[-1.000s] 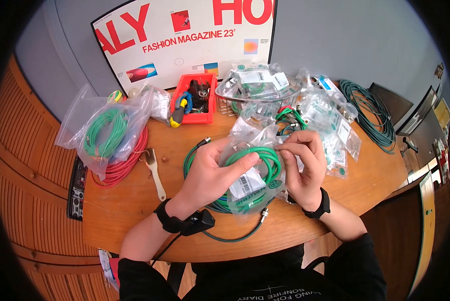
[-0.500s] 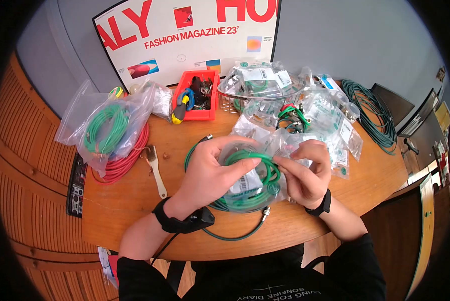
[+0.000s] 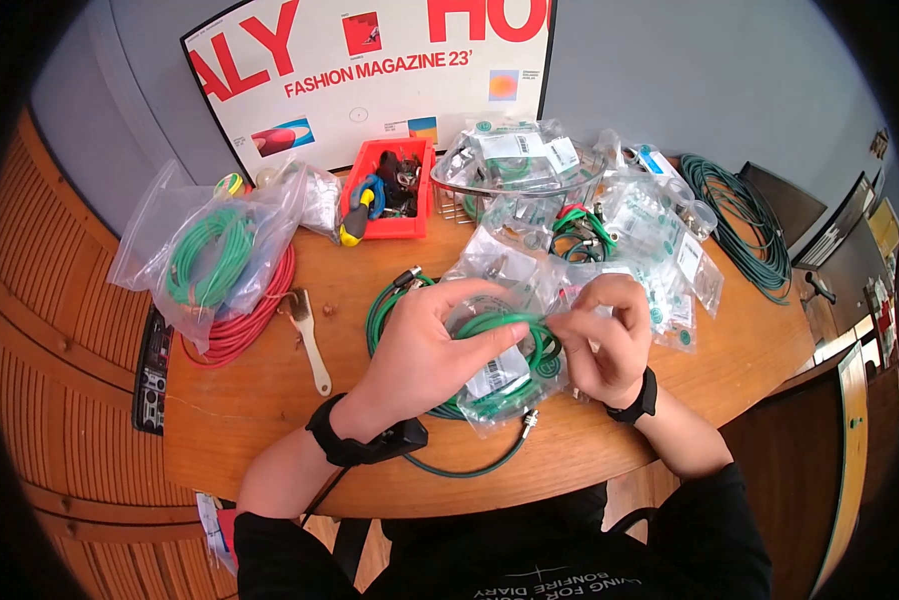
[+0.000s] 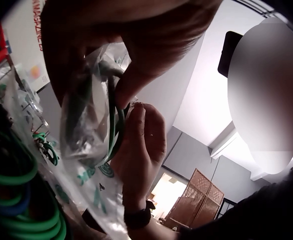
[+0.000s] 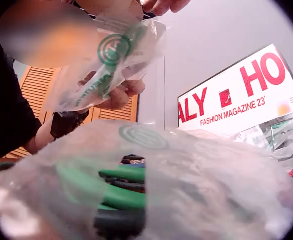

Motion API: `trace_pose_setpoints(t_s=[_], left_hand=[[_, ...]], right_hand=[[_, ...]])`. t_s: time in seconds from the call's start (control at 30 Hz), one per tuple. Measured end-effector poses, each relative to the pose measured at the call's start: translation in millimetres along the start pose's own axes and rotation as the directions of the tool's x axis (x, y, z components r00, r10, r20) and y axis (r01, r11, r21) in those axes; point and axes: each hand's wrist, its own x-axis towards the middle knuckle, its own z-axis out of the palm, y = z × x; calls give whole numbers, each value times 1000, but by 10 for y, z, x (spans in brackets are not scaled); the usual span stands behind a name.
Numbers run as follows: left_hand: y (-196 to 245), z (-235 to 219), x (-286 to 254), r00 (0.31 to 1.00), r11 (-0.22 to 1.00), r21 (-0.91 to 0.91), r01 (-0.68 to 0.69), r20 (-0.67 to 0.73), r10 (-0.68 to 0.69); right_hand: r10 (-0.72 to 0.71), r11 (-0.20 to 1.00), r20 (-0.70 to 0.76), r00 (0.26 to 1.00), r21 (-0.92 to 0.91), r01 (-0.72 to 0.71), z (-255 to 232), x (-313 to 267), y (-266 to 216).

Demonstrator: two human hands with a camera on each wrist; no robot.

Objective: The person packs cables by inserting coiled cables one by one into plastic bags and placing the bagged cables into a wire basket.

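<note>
A coil of green cable [image 3: 495, 324] sits in a clear plastic bag [image 3: 489, 418] with green print and a white label. My left hand [image 3: 424, 335] holds the coil and bag, its thumb lying along the cable. From the other side my right hand [image 3: 609, 345] pinches at the coil's right edge with thumb and fingertips. The left wrist view shows the right hand's fingertips [image 4: 136, 107] meeting beside the cable; what exactly they pinch I cannot tell. Underneath, a dark green cable with a metal connector [image 3: 530, 419] lies on the table.
Bagged cables fill a wire basket [image 3: 594, 190] at the back, and more clear bags [image 3: 649, 235] lie right of it. A red bin [image 3: 424, 225], a brush [image 3: 311, 345], a red cable coil [image 3: 239, 340] and a bagged green coil [image 3: 212, 258] are on the left.
The right hand's fingertips have come down slightly to the cable and its fingers have curled in more. The left hand keeps its hold, its thumb moving slightly right.
</note>
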Motion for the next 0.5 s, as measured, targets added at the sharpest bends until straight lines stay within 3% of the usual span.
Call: trace_pose_setpoints(t_s=[0.07, 0.13, 0.2, 0.27, 0.3, 0.37, 0.5], left_hand=[[-2, 17, 6, 1000, 999, -28, 18, -8, -18], [-48, 32, 14, 997, 984, -178, 12, -70, -25], [-58, 32, 7, 994, 989, -147, 14, -105, -30], [-77, 26, 15, 990, 993, -117, 17, -140, -34], [-97, 10, 33, 992, 989, -147, -14, -123, -4], [-125, -15, 74, 994, 983, -175, -48, -101, 30], [-197, -51, 107, 997, 933, -359, -35, -73, 9]], right_hand=[[64, 998, -18, 998, 9, -64, 12, 2, 25], [80, 997, 3, 997, -9, -80, 11, -3, 53], [100, 995, 25, 995, -27, -99, 21, 25, 90], [237, 956, 143, 961, 140, -256, 56, 96, 142], [236, 957, 142, 961, 140, -256, 77, 84, 120], [485, 768, 108, 868, 422, -482, 113, 44, 75], [467, 760, 123, 876, 451, -468, 45, 19, 120]])
